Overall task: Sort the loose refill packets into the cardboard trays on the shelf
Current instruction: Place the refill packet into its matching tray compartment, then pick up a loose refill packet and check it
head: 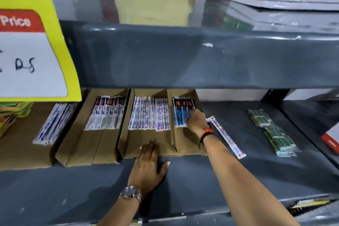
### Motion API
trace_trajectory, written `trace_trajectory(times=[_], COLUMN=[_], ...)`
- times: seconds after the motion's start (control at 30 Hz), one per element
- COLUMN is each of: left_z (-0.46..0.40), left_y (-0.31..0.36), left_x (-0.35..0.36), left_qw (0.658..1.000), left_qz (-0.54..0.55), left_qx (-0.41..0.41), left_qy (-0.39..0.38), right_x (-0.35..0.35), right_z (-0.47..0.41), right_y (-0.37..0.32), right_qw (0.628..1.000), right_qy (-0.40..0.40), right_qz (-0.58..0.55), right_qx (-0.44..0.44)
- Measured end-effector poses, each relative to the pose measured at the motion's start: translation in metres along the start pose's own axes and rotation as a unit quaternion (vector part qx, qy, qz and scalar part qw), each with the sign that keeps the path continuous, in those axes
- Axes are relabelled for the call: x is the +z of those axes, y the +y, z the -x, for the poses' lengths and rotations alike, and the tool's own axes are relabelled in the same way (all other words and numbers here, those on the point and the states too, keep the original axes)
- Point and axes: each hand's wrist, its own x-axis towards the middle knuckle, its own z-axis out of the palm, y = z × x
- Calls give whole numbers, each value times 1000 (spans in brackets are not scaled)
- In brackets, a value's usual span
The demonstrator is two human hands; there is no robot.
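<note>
the grey metal shelf carries everything here, with another shelf's front edge hanging above the hands. on it sit the cardboard trays side by side, open at the top. the right hand reaches into the rightmost tray, fingers curled on the lower end of the blue and black packets lying there — it pinches them, though how many it grips cannot be told. just left of that grip, across a cardboard wall, a tray holds white packets with blue print; further left again lie packets with dark tops, and beyond those a slanted stack of white and blue packets.

the left hand lies flat and spread, holding nothing, its fingertips on the front floor of the middle tray, below and left of the grip. a steel watch sits on that wrist.

just right of the gripping wrist, outside the trays, a long white packet lies loose on the shelf. well right of it lie green packets — also loose. a black and orange band circles the right wrist.
</note>
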Motion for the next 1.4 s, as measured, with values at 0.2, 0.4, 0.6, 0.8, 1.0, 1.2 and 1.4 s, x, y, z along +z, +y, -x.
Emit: trace_trajectory(times=[0.2,0.4,0.6,0.8,1.0,1.2,1.4], left_z=[0,0,2,-5,-16,-23,-16], left_y=[3,3,5,11,44,41,33], left_x=[1,2,-2,-12,-87,-107,-110], left_qw=[1000,999,999,995,816,782,782], left_qz=[-18,-36,-32,85,556,590,592], left_qx=[-7,-7,-8,-14,-95,-105,-100], left_qy=[10,30,20,49,124,169,165], right_x=[-42,-64,-69,-105,-117,-117,-113], right_z=[8,36,44,47,65,62,58], right_y=[30,112,120,76,20,15,20], right_qw=[993,970,971,993,983,978,977], right_qy=[112,35,34,107,-53,-84,-78], right_qz=[27,180,145,49,85,54,-104], right_qx=[3,160,185,-3,-156,-184,-168])
